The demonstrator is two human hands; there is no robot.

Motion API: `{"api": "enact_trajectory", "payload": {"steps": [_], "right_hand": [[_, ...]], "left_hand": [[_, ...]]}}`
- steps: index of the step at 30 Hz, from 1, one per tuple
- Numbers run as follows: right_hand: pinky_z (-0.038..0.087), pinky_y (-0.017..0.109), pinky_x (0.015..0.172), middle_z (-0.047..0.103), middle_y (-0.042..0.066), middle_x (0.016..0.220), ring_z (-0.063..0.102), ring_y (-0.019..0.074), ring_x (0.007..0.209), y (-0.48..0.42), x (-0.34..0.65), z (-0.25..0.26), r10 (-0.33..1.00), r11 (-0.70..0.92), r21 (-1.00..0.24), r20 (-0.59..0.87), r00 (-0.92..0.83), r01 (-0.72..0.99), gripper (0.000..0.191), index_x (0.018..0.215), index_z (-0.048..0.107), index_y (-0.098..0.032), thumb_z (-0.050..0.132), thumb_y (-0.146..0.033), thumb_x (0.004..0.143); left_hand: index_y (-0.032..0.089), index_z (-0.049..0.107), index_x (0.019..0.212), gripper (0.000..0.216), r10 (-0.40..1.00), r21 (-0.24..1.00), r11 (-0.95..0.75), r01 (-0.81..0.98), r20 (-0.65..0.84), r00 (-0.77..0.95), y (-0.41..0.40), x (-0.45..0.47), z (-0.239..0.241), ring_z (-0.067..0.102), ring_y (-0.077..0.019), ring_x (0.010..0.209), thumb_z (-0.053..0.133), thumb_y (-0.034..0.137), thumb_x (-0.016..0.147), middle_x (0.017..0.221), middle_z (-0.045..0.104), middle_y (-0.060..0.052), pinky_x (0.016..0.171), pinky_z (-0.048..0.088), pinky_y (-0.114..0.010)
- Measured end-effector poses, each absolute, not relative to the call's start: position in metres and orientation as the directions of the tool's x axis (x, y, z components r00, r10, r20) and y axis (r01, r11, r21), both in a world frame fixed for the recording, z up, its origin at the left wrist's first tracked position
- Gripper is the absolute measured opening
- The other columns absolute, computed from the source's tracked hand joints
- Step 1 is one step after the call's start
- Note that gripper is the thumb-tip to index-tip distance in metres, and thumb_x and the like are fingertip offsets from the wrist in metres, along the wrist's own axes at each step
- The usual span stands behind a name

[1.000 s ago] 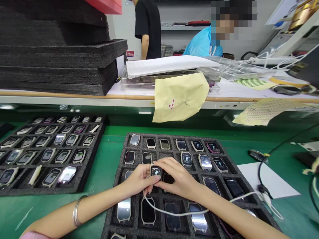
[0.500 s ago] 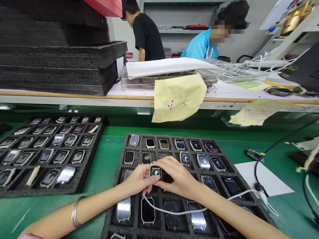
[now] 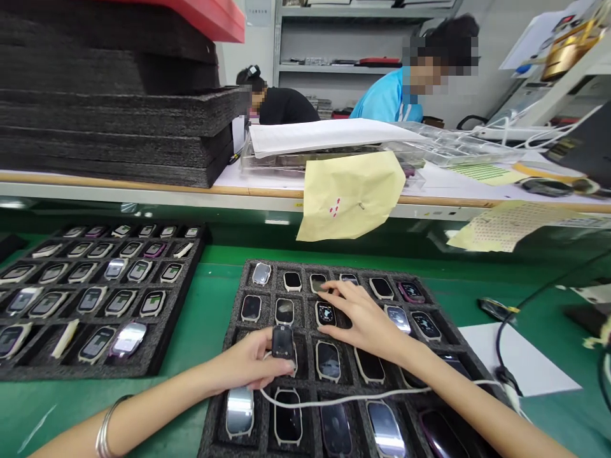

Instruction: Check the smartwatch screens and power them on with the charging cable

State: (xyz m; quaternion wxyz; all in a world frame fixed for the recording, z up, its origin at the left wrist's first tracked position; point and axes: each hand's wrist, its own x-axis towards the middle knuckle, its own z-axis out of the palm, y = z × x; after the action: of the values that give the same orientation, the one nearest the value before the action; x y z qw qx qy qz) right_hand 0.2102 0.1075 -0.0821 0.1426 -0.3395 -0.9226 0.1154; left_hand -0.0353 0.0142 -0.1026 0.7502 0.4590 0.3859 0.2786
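Observation:
A black foam tray (image 3: 237, 299) of several smartwatch bodies lies in front of me on the green mat. My left hand (image 3: 248, 366) is closed around a small dark charging puck (image 3: 282, 342), held over the tray's middle left; a white cable (image 3: 344, 399) runs from it across the tray to the right. My right hand (image 3: 363, 318) reaches further back with fingers stretched out, fingertips resting by a lit watch (image 3: 326, 313) in the second row.
A second foam tray of watches (image 3: 95, 286) lies to the left. Stacked foam trays (image 3: 114, 121) stand on the raised shelf behind, beside papers and a yellow sheet (image 3: 353, 197). Two people work beyond the shelf. White paper (image 3: 520, 350) and black cables lie at right.
Both hands held one lit watch together; now that watch sits in a second-row pocket under my right fingertips, and my left hand has drawn back holding the puck. The view tilted slightly.

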Motion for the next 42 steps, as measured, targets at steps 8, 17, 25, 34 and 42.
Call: {"api": "enact_trajectory", "payload": {"steps": [8,17,25,34,42], "right_hand": [[0.045,0.042,0.078,0.058,0.012,0.101,0.055,0.0296,0.094,0.113,0.135,-0.08,0.569,0.808,-0.248,0.089,-0.818,0.535,0.023,0.086,0.066,-0.013,0.076,-0.029,0.072],[0.047,0.036,0.084,0.06,0.007,0.109,0.059,0.0227,0.097,0.103,0.16,-0.074,0.66,0.704,-0.517,0.221,-0.718,0.487,0.028,0.101,0.06,-0.019,0.07,-0.03,0.078],[0.044,0.042,0.084,0.066,0.01,0.102,0.06,0.025,0.091,0.065,0.15,-0.08,0.492,0.826,-0.45,0.281,-0.824,0.34,0.036,0.113,0.055,-0.016,0.067,-0.019,0.08],[0.046,0.042,0.083,0.065,0.011,0.103,0.062,0.0249,0.091,0.061,0.148,-0.093,0.479,0.853,-0.428,0.416,-0.773,0.298,0.03,0.115,0.052,-0.017,0.061,-0.026,0.087],[0.048,0.04,0.083,0.065,0.008,0.103,0.061,0.023,0.092,0.063,0.148,-0.096,0.485,0.829,-0.5,0.419,-0.767,0.251,0.036,0.118,0.051,-0.019,0.064,-0.029,0.086]], "left_hand": [[0.014,0.049,0.108,0.038,0.768,0.9,0.414,-0.139,-0.263,0.585,0.017,-0.037,-0.117,0.046,-0.0019,0.043,0.068,0.03,0.078,0.091,0.062,-0.006,0.036,0.032,-0.015],[0.014,0.051,0.105,0.044,0.79,0.883,0.427,-0.196,-0.259,0.556,0.018,-0.04,-0.12,0.045,-0.0017,0.045,0.076,0.023,0.071,0.097,0.064,-0.008,0.037,0.033,-0.015],[0.014,0.05,0.097,0.039,0.847,0.916,0.374,-0.141,-0.276,0.454,0.015,-0.034,-0.116,0.037,-0.0041,0.034,0.069,0.041,0.076,0.051,0.049,0.008,0.034,0.026,-0.016],[0.014,0.051,0.079,0.036,0.91,0.919,0.33,-0.216,-0.25,0.33,0.007,-0.028,-0.111,0.033,-0.0032,0.031,0.067,0.046,0.076,0.047,0.043,0.009,0.032,0.02,-0.016],[0.015,0.049,0.079,0.036,0.906,0.928,0.324,-0.185,-0.248,0.344,0.006,-0.03,-0.111,0.031,-0.0032,0.03,0.066,0.046,0.077,0.044,0.041,0.01,0.03,0.02,-0.015]]}}
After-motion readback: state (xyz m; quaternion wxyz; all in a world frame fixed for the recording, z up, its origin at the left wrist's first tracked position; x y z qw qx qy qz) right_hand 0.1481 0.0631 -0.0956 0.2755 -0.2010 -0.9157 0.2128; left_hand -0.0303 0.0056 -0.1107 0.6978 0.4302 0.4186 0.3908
